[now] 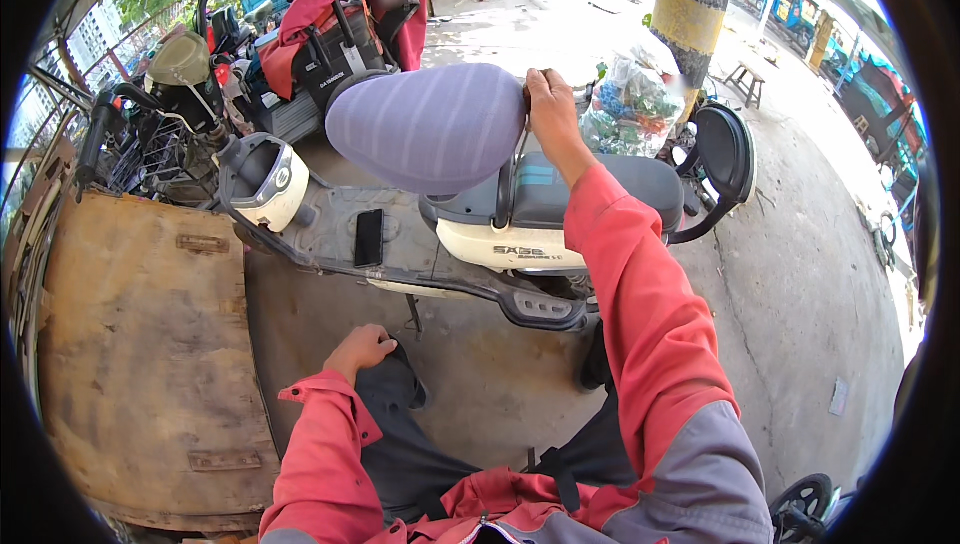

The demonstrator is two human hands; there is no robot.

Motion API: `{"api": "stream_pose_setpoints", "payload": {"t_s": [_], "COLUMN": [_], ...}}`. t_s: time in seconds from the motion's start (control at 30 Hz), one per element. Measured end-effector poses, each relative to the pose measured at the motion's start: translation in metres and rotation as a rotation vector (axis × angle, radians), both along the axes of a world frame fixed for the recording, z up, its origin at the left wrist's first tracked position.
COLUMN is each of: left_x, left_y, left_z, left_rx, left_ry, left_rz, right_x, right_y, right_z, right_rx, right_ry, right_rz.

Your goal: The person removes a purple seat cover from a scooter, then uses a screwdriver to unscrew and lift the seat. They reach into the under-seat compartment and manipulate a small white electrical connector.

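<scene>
A cream electric scooter (480, 244) stands side-on before me. Its front seat (430, 129), in a lilac striped cover, is tipped up off the body. My right hand (552, 109) has its fingers closed over the seat's right edge, with the arm stretched forward over the scooter. Behind the raised seat, the dark grey rear seat pad (595, 192) stays in place. My left hand (364, 349) rests on my left knee, holding nothing, fingers draped over it. A black phone (369, 238) lies on the scooter's footboard (335, 219).
A wooden board (150, 364) lies at the left. Beyond the scooter are a red cloth (330, 4) over a vehicle, a plastic bag (632, 109) and a yellow-and-black pillar (692, 14). A round black backrest (724, 154) rises at the scooter's rear. A small stool (745, 77) stands farther right.
</scene>
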State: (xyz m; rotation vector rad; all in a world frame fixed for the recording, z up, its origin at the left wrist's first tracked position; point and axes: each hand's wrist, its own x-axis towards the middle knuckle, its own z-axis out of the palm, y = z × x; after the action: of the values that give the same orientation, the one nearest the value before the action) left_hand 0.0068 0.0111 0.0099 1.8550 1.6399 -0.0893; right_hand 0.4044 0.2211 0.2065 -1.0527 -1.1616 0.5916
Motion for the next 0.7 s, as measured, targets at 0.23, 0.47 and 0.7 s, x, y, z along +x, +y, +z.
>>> {"api": "stream_pose_setpoints", "payload": {"t_s": [0.23,0.47,0.7], "left_x": [0.006,0.011,0.014], "left_y": [-0.003,-0.006,-0.004], "left_z": [0.012,0.026,0.03], "left_rx": [0.022,0.031,0.014], "left_ry": [0.021,-0.002,0.001], "left_rz": [-0.034,-0.025,-0.024], "right_x": [-0.002,-0.008,0.007], "right_y": [0.008,0.01,0.008], "right_z": [0.002,0.007,0.008], "right_rx": [-0.064,-0.027,-0.169], "right_ry": [-0.111,-0.164,0.164], "right_rz": [-0.074,-0.137,0.112]}}
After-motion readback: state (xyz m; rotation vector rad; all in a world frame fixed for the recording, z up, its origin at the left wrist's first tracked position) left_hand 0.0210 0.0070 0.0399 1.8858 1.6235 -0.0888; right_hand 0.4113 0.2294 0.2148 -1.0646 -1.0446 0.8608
